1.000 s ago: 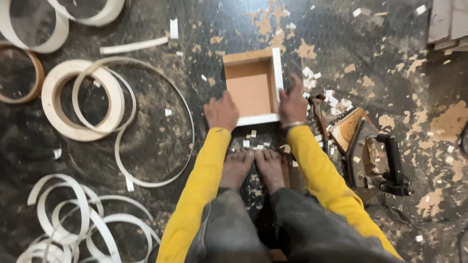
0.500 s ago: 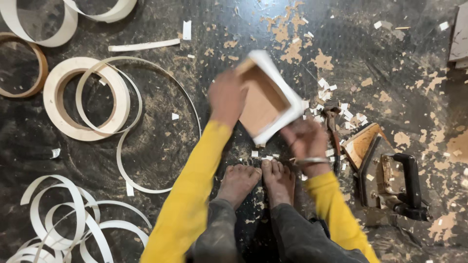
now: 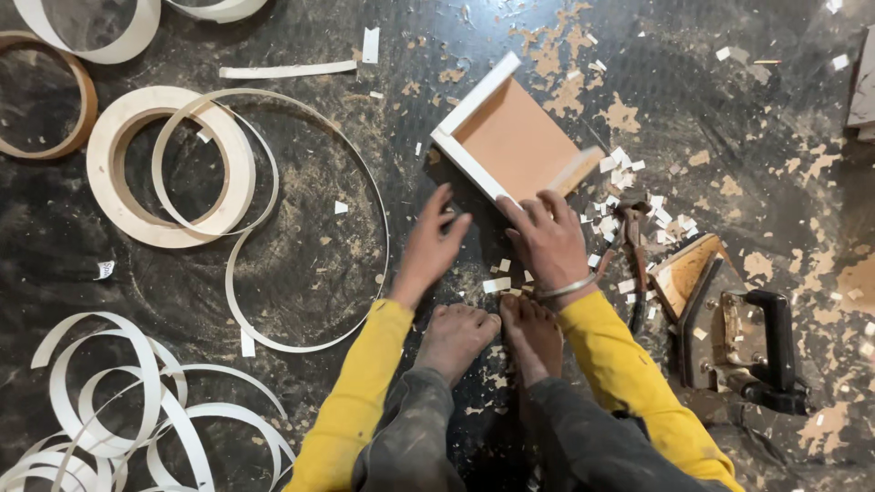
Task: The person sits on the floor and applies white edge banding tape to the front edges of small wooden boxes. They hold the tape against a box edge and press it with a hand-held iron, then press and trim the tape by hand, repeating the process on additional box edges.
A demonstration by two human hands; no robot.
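A small open wooden box [image 3: 515,141], white-edged with a brown inner panel, is seen lying on the dark, dusty floor [image 3: 729,109], turned at an angle so that one corner points to about 1 o'clock. The box lies at 12 o'clock from the person's bare feet [image 3: 492,333].

The left hand [image 3: 431,246] is held open, fingers spread, just at 7 o'clock of the box's near white edge; whether the fingertips touch that edge cannot be told. Nothing is grasped by it. The right hand [image 3: 550,241] is laid flat with fingers extended against the box's lower edge, at about 5 o'clock of the box; it is not closed around anything. A metal bangle [image 3: 565,290] is worn on the right wrist, and yellow sleeves [image 3: 629,374] cover both arms.

At 3 o'clock of the right hand, a pair of rusty pliers [image 3: 631,239] is seen among scattered white offcuts [image 3: 624,164]. Further toward 4 o'clock, an old clothes iron [image 3: 729,328] with a black handle rests on the floor.

At 9 to 10 o'clock of the left hand, a thick roll of pale edge-banding tape [image 3: 170,166] lies with a loose strip curling round it. A brown roll [image 3: 46,96] is seen at the far left edge, and tangled white strips [image 3: 118,410] are heaped at 8 o'clock. A straight white strip [image 3: 287,69] lies at 11 o'clock.
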